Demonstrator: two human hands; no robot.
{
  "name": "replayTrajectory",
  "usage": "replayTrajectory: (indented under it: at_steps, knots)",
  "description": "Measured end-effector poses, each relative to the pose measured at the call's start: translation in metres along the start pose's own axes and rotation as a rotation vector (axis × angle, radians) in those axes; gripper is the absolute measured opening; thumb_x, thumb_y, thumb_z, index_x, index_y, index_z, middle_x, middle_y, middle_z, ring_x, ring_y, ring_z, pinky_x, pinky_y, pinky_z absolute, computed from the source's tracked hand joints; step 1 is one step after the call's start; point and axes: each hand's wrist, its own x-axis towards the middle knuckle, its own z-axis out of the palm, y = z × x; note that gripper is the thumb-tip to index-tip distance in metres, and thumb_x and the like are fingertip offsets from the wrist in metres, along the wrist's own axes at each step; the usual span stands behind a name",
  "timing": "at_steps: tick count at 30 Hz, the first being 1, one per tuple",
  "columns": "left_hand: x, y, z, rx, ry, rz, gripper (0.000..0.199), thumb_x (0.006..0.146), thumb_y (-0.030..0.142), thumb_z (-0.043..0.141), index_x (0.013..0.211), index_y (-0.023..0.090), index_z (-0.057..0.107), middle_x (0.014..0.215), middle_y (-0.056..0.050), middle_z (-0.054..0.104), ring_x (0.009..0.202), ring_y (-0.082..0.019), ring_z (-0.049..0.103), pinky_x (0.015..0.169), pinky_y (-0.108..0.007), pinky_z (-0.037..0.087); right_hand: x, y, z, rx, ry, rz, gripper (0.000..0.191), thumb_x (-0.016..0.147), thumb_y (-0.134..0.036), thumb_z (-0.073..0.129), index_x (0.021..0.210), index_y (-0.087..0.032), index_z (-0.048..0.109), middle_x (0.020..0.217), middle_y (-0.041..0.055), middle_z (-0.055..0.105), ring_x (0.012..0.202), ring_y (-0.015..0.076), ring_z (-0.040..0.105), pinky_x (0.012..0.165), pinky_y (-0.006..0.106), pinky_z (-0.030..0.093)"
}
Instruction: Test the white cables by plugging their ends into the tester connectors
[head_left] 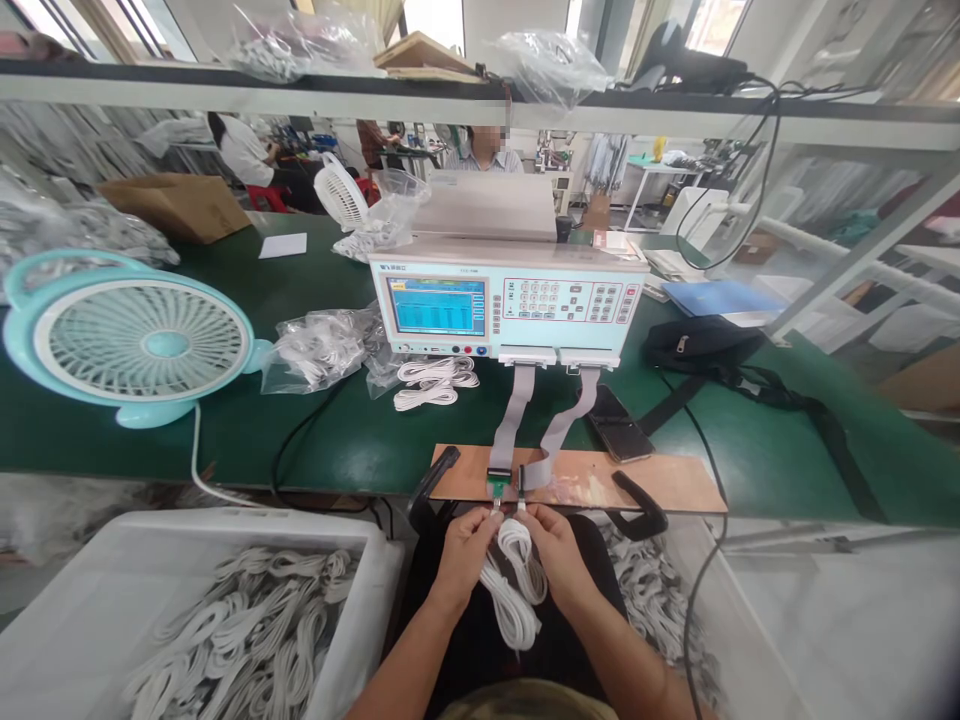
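A coiled white cable (pixel 517 590) hangs between my hands above my lap. My left hand (pixel 469 550) pinches one plug end of it at a small green circuit board (pixel 498 488) on the wooden strip's front edge. The other plug end is pinched in my right hand (pixel 553 550), at a dark connector (pixel 523 480) beside the board. Whether each plug is fully seated I cannot tell. Two grey ribbon cables (pixel 514 420) run from these connectors up to the white tester (pixel 510 300), whose screen is lit. The wooden strip (pixel 585 480) lies along the table edge.
White bins of coiled cables stand at left (pixel 360 530) and right (pixel 720 580). Black clamps (pixel 435 490) grip the strip. On the green table (pixel 360 440) are a blue fan (pixel 165 345), bagged parts, coiled cables (pixel 435 382), a phone (pixel 621 425) and a black bag (pixel 701 345). People sit behind.
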Motion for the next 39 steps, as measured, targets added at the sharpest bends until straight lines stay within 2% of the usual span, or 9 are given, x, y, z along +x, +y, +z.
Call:
replayTrajectory:
  at_steps: [8, 18, 22, 25, 30, 34, 39]
  knots:
    - [-0.002, 0.0, 0.011, -0.197, 0.067, -0.047, 0.03, 0.07, 0.034, 0.06, 0.05, 0.015, 0.046, 0.047, 0.006, 0.04, 0.047, -0.007, 0.034, 0.047, -0.019, 0.027, 0.002, 0.001, 0.0, 0.021, 0.0, 0.029, 0.024, 0.066, -0.039, 0.067, 0.07, -0.015, 0.064, 0.059, -0.0005, 0.06, 0.055, 0.0124, 0.05, 0.058, 0.025, 0.039]
    - [-0.002, 0.004, 0.009, -0.141, 0.035, 0.004, 0.032, 0.072, 0.03, 0.058, 0.049, 0.015, 0.042, 0.049, 0.006, 0.038, 0.05, -0.007, 0.032, 0.049, -0.019, 0.027, 0.002, 0.0, 0.0, 0.05, -0.008, 0.041, 0.023, 0.066, -0.036, 0.069, 0.073, -0.014, 0.066, 0.064, 0.0009, 0.063, 0.058, 0.0117, 0.051, 0.059, 0.024, 0.039]
    - [-0.006, 0.003, 0.014, -0.22, 0.069, -0.044, 0.028, 0.072, 0.036, 0.059, 0.057, 0.014, 0.052, 0.051, 0.006, 0.042, 0.049, -0.007, 0.036, 0.048, -0.02, 0.029, 0.001, -0.002, 0.001, 0.053, 0.004, 0.045, 0.025, 0.064, -0.039, 0.07, 0.069, -0.015, 0.064, 0.061, 0.0, 0.062, 0.055, 0.0117, 0.05, 0.057, 0.024, 0.039]
    - [-0.008, 0.001, 0.015, -0.193, 0.074, -0.034, 0.031, 0.073, 0.042, 0.058, 0.06, 0.014, 0.056, 0.052, 0.005, 0.045, 0.05, -0.008, 0.038, 0.049, -0.02, 0.03, 0.001, -0.004, 0.001, 0.039, -0.007, 0.043, 0.027, 0.063, -0.041, 0.07, 0.069, -0.015, 0.065, 0.062, 0.0006, 0.062, 0.057, 0.0129, 0.052, 0.06, 0.025, 0.04]
    - [-0.006, -0.002, 0.014, -0.114, 0.078, -0.002, 0.036, 0.072, 0.046, 0.058, 0.056, 0.014, 0.053, 0.051, 0.004, 0.045, 0.051, -0.009, 0.038, 0.051, -0.02, 0.031, -0.001, -0.004, 0.002, 0.023, -0.01, 0.033, 0.027, 0.065, -0.041, 0.069, 0.071, -0.015, 0.065, 0.064, 0.0014, 0.064, 0.06, 0.0142, 0.054, 0.062, 0.026, 0.041]
    - [-0.001, 0.002, 0.014, -0.119, 0.034, 0.014, 0.037, 0.072, 0.048, 0.057, 0.06, 0.013, 0.056, 0.052, 0.003, 0.045, 0.05, -0.009, 0.037, 0.049, -0.021, 0.03, 0.003, 0.003, -0.001, -0.019, 0.008, -0.015, 0.031, 0.063, -0.046, 0.068, 0.069, -0.015, 0.067, 0.06, 0.0014, 0.063, 0.059, 0.0161, 0.054, 0.06, 0.027, 0.041]
    - [0.008, 0.005, 0.014, -0.097, 0.011, 0.032, 0.041, 0.067, 0.053, 0.06, 0.054, 0.014, 0.053, 0.049, 0.004, 0.042, 0.048, -0.009, 0.034, 0.048, -0.022, 0.027, 0.01, 0.01, -0.001, 0.044, -0.013, -0.024, 0.03, 0.06, -0.045, 0.07, 0.069, -0.017, 0.068, 0.062, 0.0027, 0.065, 0.06, 0.0184, 0.057, 0.062, 0.029, 0.043]
